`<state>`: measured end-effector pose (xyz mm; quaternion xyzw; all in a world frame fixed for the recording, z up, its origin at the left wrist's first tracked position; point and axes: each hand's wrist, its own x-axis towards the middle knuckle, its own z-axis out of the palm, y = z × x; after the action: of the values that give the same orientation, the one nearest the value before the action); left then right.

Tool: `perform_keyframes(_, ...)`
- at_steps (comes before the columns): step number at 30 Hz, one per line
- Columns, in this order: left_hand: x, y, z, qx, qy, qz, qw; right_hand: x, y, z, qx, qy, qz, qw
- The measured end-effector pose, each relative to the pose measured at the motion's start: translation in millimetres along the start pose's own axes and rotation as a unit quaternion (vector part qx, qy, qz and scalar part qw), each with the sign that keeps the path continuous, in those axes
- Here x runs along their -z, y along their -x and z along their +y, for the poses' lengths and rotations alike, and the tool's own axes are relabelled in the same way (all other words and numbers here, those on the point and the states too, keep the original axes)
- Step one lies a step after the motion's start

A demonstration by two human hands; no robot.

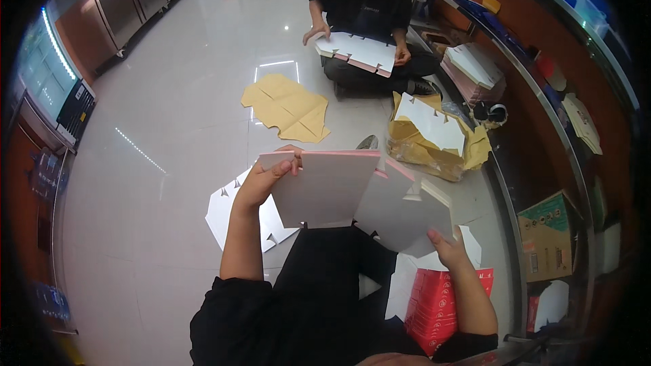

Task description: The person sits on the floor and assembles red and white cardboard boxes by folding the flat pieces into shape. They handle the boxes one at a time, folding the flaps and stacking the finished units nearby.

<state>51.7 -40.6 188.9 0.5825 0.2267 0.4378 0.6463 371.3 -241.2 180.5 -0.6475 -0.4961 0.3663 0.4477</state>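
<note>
A die-cut cardboard box blank (324, 186), grey-white inside with a pink edge, is held up in front of me, bent along a crease into two panels. My left hand (261, 179) is closed on its upper left edge, thumb on the near face and fingers over the top. The lower right edge of the other panel is pinched by my right hand (447, 247). That right side looks several layers thick; whether it is one blank or more I cannot tell. Below my left forearm, a flat white blank (220, 215) lies on the floor.
Red printed blanks (434, 308) rest beside my right forearm. Ahead lie brown kraft paper (288, 107) and a torn wrapper (434, 156) holding white blanks. Beyond, a seated person (366, 7) holds another blank (356, 53). Shelving (505, 190) runs along the right.
</note>
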Motion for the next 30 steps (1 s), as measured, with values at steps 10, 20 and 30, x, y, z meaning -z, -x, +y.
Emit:
perform_keyframes(10, 8.6, -2.3, 0.4, 0.006, 0.019, 0.003, 1.0, 6.8, 1.0, 1.0, 0.081, -0.027, -0.056, 0.995)
perform_keyframes(20, 4.0, -0.4, 6.3, 0.005, 0.007, -0.022, 1.0, 25.6, -12.1, -28.9, 0.243, -0.022, 0.005, 0.97)
perform_keyframes(30, -1.8, 2.5, 7.3, -0.034, -0.015, -0.067, 0.997, -52.6, -44.6, -156.3, 0.383, 0.498, 0.051, 0.776)
